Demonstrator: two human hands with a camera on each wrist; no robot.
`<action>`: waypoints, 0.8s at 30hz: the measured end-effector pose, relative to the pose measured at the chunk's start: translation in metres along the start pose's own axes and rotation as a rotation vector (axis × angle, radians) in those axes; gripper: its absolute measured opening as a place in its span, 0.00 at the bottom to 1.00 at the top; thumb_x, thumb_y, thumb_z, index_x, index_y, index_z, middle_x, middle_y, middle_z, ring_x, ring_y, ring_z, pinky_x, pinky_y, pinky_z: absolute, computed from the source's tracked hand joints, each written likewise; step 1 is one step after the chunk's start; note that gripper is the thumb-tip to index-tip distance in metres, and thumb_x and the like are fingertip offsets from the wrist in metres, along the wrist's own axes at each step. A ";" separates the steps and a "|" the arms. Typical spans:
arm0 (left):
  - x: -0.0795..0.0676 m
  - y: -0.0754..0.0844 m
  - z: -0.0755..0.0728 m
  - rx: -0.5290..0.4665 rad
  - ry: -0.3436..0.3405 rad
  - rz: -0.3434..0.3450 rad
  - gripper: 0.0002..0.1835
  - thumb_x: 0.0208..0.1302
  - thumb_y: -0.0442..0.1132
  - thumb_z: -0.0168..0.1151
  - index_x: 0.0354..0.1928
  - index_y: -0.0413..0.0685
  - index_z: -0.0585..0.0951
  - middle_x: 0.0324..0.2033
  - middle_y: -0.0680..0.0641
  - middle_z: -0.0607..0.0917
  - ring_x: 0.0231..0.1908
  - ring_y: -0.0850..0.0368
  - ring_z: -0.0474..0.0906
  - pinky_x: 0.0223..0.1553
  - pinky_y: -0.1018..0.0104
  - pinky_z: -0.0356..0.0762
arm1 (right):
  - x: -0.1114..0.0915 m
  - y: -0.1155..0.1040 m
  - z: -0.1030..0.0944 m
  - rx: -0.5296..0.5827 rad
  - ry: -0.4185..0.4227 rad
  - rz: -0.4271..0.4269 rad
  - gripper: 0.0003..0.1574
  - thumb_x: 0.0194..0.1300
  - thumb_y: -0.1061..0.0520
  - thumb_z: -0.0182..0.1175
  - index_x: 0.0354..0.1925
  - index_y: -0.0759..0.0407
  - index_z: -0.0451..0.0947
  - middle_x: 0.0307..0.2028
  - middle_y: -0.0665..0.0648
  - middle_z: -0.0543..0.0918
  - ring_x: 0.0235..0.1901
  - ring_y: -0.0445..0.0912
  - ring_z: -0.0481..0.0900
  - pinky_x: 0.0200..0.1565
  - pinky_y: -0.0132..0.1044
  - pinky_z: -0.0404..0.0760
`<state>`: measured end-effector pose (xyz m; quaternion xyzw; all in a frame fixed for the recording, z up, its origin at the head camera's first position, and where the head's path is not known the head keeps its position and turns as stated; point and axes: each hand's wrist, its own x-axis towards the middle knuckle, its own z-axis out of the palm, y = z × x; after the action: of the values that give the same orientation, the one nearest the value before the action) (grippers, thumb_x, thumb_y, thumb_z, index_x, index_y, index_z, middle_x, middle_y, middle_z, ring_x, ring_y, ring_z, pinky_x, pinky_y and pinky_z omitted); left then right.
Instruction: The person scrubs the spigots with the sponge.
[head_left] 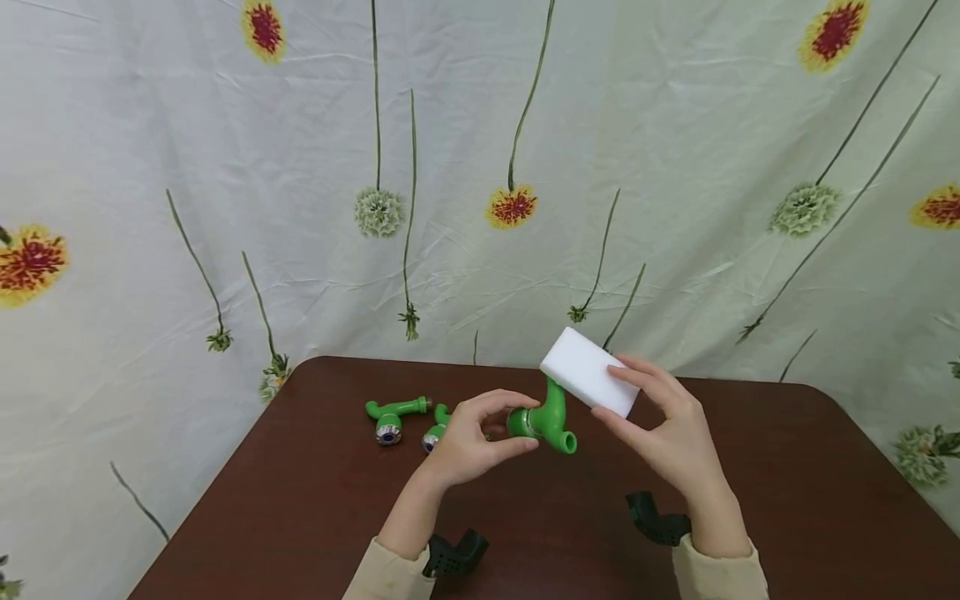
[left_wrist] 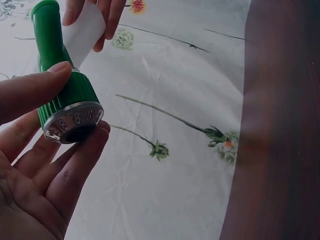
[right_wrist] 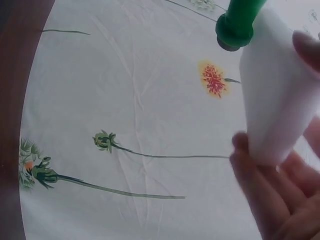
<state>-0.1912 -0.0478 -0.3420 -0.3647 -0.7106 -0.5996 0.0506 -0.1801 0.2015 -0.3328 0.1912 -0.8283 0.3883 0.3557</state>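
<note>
My left hand [head_left: 476,437] grips a green plastic tap [head_left: 553,417] by its ribbed knob, above the table. In the left wrist view the knob's silver end cap [left_wrist: 74,120] faces the camera, with thumb and fingers around it. My right hand [head_left: 678,425] pinches a white rectangular sponge-like block [head_left: 588,371] between thumb and fingers. The block is held against or very close to the tap's upper end; whether they touch is unclear. In the right wrist view the white block [right_wrist: 277,90] stands beside the green tap end [right_wrist: 237,25].
Two more green taps lie on the dark brown table [head_left: 300,508]: one whole tap [head_left: 393,417] at left, and another tap [head_left: 437,429] partly behind my left hand. Black wrist mounts [head_left: 453,554] sit at both wrists. A flowered cloth [head_left: 465,167] hangs behind the table.
</note>
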 end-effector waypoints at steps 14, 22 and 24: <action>0.001 -0.003 0.001 0.006 0.074 0.003 0.22 0.50 0.24 0.69 0.48 0.32 0.76 0.46 0.37 0.79 0.35 0.53 0.79 0.32 0.58 0.82 | 0.000 -0.002 0.001 -0.042 -0.011 -0.038 0.29 0.43 0.62 0.76 0.48 0.56 0.82 0.55 0.53 0.77 0.53 0.50 0.75 0.47 0.21 0.67; 0.002 -0.001 0.000 0.016 0.147 -0.026 0.22 0.46 0.23 0.71 0.44 0.33 0.76 0.44 0.38 0.82 0.40 0.47 0.79 0.40 0.52 0.80 | 0.000 -0.001 0.003 -0.115 0.000 -0.071 0.30 0.42 0.60 0.76 0.48 0.57 0.82 0.55 0.54 0.76 0.52 0.50 0.75 0.45 0.27 0.70; 0.002 -0.001 0.000 0.028 0.151 -0.022 0.21 0.45 0.23 0.72 0.44 0.34 0.77 0.44 0.37 0.82 0.42 0.50 0.78 0.40 0.56 0.79 | -0.001 -0.001 0.003 -0.120 -0.002 -0.070 0.30 0.42 0.60 0.76 0.47 0.57 0.82 0.55 0.54 0.76 0.52 0.50 0.75 0.45 0.28 0.71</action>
<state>-0.1929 -0.0470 -0.3415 -0.3100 -0.7170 -0.6158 0.1026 -0.1804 0.1986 -0.3342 0.1989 -0.8434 0.3249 0.3789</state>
